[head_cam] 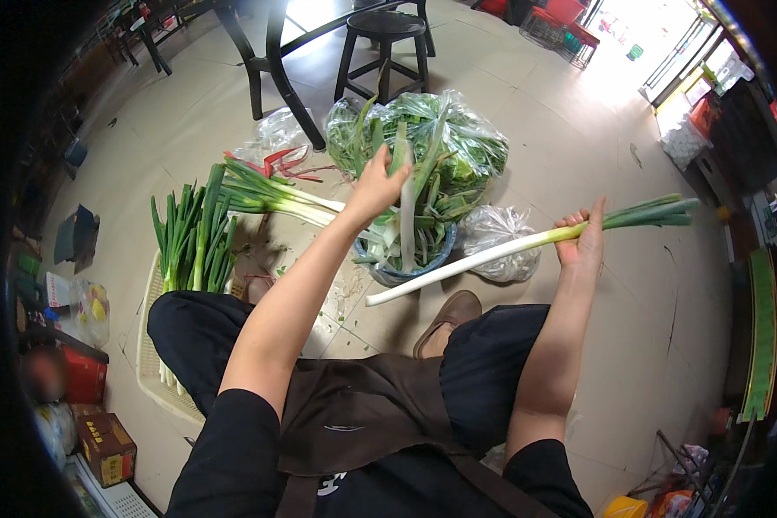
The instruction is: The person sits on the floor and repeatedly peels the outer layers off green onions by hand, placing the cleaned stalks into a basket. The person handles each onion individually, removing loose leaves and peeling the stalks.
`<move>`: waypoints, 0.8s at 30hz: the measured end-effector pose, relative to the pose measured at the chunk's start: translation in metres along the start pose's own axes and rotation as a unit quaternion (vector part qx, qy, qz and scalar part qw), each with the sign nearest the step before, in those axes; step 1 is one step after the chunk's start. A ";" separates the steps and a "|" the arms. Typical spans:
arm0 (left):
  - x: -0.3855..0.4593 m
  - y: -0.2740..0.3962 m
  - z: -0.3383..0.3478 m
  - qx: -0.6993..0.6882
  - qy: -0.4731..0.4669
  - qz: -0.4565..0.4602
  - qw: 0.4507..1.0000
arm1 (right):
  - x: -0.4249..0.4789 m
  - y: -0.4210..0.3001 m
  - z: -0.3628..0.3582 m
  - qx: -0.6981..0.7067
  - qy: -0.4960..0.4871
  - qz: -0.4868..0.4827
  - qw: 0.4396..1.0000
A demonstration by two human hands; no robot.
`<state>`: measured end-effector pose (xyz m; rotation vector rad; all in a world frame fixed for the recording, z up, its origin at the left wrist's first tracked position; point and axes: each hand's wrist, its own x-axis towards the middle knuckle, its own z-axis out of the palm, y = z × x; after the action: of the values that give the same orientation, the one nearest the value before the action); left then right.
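My right hand (579,239) grips a long leek (485,260) by its green upper part. Its white stalk slants down to the left, past the front of a blue bin (450,243). Above the bin, my left hand (381,184) is at a pale stripped leek leaf (407,220) that hangs upright; the fingers' far side is hidden. Leek trimmings (437,201) heap over the bin's rim. Left of it on the floor lies a bunch of leeks (278,197), with red ties (281,162) near its green end. More leeks (194,239) lie in a cream plastic basket (146,349) beside my left knee.
A large clear bag of greens (453,129) stands behind the bin. A tied clear bag (502,243) sits to its right. A black stool (386,29) and dark table legs (285,84) rise beyond. Cardboard boxes (107,447) stand at lower left. Scraps (346,304) litter the tiles.
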<state>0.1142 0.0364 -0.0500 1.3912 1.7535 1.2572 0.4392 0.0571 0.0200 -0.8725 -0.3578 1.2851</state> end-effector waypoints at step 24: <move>-0.108 0.007 -0.004 -0.260 -0.336 -0.100 0.900 | -0.088 0.112 0.073 -0.055 -0.366 0.104 0.923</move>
<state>0.1456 -0.0674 -0.0548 1.1024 0.9612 0.8840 0.2893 0.0046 0.0048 -0.4951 -0.9535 1.7854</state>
